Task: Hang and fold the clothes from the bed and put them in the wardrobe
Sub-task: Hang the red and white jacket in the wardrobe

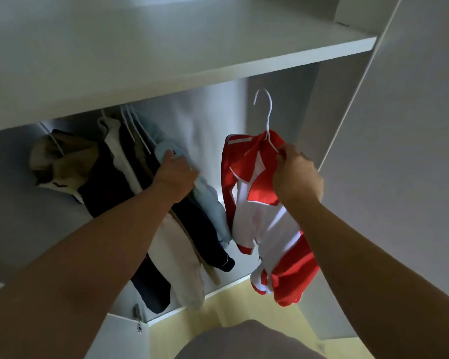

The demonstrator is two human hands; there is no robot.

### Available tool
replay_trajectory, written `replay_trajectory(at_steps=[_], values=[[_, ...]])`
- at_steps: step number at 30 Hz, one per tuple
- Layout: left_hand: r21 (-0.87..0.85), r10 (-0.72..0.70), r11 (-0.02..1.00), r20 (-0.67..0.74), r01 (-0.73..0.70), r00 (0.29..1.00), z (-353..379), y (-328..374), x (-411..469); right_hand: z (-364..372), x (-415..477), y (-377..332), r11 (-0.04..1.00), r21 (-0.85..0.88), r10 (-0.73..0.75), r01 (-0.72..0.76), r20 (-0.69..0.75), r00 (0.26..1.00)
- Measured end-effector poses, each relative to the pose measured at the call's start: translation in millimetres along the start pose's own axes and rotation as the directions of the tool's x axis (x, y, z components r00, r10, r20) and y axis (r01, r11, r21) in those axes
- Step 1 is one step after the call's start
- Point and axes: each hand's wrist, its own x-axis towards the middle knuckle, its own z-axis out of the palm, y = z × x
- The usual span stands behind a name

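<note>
Right hand [297, 174] pinches white wire hanger [268, 117] carrying red-and-white zip jacket [270, 229], hook upright, just right of pale-blue hanging garment [208, 200] that flat-fingered left hand [176, 169] presses; rail hidden under white shelf [192, 60].

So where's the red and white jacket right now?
Head view, right of centre: the jacket hangs on a white hanger held by the right hand, right of the light blue garment the left hand touches.

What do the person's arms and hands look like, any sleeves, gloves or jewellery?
Both arms are bare: no sleeve shows on the left forearm or the right forearm up to the picture's edge. The left hand and right hand wear no gloves, and no watch, bracelet or ring is visible.
</note>
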Motion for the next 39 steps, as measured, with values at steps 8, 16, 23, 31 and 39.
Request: replay_trajectory(at_steps=[8, 16, 23, 31, 39], values=[[0.153, -0.174, 0.979, 0.288, 0.134, 0.942, 24, -17, -29, 8, 8, -2, 0.994, 0.093, -0.055, 0.053, 0.020, 0.998], [0.057, -0.104, 0.994, 0.381, 0.088, 0.919, 4, -3, 4, 28, 22, -9, 0.995, 0.085, -0.058, 0.055, 0.031, 0.998], [-0.697, 0.149, 0.691, 0.398, 0.192, 0.905, -10, -12, 44, 53, 38, -14, 0.995, 0.084, -0.056, 0.057, -0.017, 0.998], [-0.941, -0.193, 0.288, -0.240, -0.179, 0.952, -78, 11, 108, 44, 90, -28, 0.986, 0.122, -0.106, 0.114, -0.076, 0.991], [-0.988, -0.646, 0.126, -0.152, -0.093, 0.748, -61, 43, 172, 68, 166, -29, 0.973, 0.185, -0.114, 0.137, -0.130, 0.985]])
